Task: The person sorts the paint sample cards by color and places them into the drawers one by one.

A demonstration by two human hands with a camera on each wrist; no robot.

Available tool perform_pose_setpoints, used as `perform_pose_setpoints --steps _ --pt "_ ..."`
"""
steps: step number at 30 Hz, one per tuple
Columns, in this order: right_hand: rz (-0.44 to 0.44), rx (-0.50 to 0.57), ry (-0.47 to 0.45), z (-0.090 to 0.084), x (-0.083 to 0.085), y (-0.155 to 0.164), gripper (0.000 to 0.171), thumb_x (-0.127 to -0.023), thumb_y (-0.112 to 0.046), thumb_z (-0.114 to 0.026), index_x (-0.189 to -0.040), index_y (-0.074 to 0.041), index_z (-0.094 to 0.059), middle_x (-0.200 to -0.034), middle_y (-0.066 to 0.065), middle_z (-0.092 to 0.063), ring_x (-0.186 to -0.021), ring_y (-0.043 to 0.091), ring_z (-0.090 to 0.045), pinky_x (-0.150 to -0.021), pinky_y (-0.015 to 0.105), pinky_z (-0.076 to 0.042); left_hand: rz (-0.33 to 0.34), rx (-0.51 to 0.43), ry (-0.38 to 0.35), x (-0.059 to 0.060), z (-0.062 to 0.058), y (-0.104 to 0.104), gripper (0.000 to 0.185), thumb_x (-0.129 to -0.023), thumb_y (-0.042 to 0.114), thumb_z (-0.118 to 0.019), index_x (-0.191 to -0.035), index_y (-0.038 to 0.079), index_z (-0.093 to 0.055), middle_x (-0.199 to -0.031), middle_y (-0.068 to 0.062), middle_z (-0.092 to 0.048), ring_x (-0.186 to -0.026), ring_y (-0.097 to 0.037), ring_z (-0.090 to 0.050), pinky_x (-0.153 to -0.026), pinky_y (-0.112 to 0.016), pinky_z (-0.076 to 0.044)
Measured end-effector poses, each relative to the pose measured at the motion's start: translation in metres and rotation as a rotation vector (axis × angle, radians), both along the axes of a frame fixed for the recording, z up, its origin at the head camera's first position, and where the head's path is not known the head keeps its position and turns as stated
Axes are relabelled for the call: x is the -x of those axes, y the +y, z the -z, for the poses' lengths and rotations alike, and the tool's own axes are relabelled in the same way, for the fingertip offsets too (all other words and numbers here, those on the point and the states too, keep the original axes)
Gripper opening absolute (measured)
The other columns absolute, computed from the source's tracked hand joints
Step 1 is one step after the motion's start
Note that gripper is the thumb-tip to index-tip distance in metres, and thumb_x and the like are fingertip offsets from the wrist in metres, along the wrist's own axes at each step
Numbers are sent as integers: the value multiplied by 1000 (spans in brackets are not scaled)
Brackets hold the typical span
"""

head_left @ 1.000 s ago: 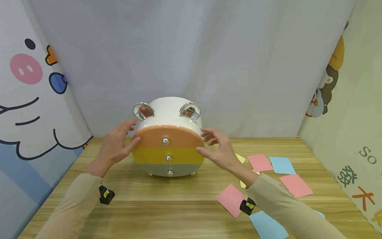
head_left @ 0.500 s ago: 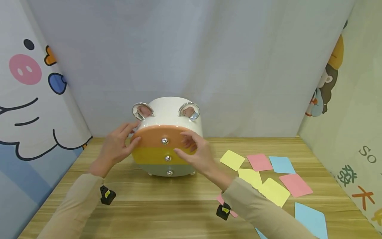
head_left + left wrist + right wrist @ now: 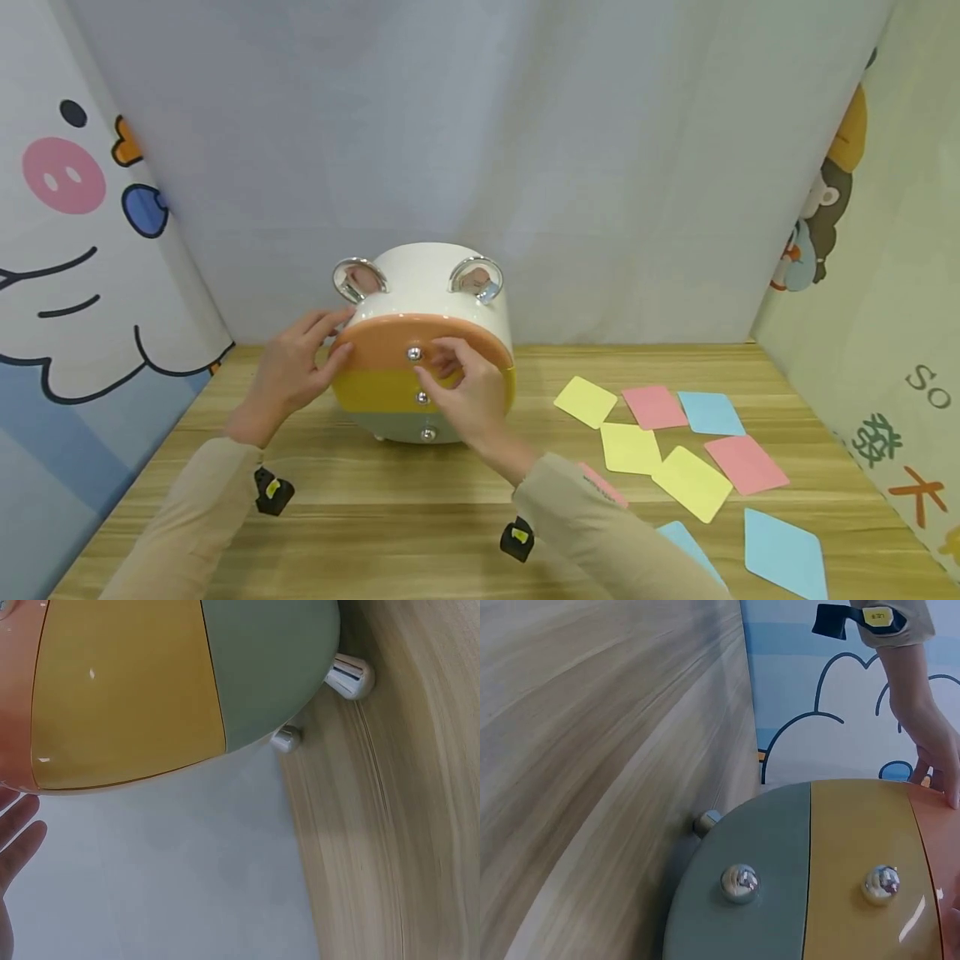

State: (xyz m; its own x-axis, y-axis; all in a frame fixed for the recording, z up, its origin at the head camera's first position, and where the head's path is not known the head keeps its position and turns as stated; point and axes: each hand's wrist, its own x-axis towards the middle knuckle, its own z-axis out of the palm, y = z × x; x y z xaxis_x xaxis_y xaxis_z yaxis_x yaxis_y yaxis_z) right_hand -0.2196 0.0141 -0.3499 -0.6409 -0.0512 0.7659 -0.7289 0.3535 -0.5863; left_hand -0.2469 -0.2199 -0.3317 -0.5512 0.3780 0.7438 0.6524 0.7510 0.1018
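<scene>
A small white storage box (image 3: 427, 279) with silver ears stands on the table. Its rounded front has an orange drawer (image 3: 382, 337), a yellow drawer (image 3: 375, 390) and a green drawer (image 3: 390, 423), each with a round silver knob. My left hand (image 3: 288, 367) rests at the box's upper left edge, thumb by the orange front and fingers extended along the side. In front of the box, my right hand (image 3: 472, 392) has thumb and fingers apart, just right of the top knob (image 3: 415, 354). No contact with that knob is visible. All the drawers are closed.
Yellow, pink and blue paper squares lie on the right of the table, among them a yellow square (image 3: 692, 483) and a pink square (image 3: 746, 465). My right sleeve partly covers others. A grey-white curtain (image 3: 600, 167) hangs behind, with printed cartoon panels at both sides.
My right hand has moved left from the box's right edge to beside the top knob, uncovering several paper squares. My left hand has stayed nearly still at the left edge.
</scene>
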Motion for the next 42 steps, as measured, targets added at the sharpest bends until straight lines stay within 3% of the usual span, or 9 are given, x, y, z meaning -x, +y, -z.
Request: perform_pose_setpoints --steps 11,19,28,42 --pt "66 16 55 5 4 -14 16 -76 -11 -71 -88 -6 -62 -73 2 -65 -59 10 -60 -53 13 -49 3 13 3 0 -1 2 40 -90 31 -55 -119 3 -57 -100 -15 -59 -75 -28 -62 -56 -40 -50" --pt "79 -2 132 7 10 -18 20 -74 -13 -74 -84 -4 -59 -66 3 -65 -53 9 -60 -51 10 -47 10 19 17 0 -1 2 41 -91 32 -53 -119 2 -57 -97 -16 -58 -74 -29 -61 -55 -40 -50" --pt "126 -187 311 5 18 -13 17 -75 -12 -70 -82 -5 -57 -65 0 -65 -51 5 -59 -47 8 -42 3 18 21 -1 0 1 38 -90 28 -56 -118 2 -57 -96 -16 -59 -74 -28 -61 -54 -39 -50" --pt "144 -187 325 3 17 -14 17 -72 -12 -70 -79 -7 -55 -62 -1 -64 -48 4 -56 -43 7 -36 19 15 28 0 -2 -1 47 -95 41 -41 -116 2 -59 -95 -15 -60 -73 -28 -62 -54 -40 -50"
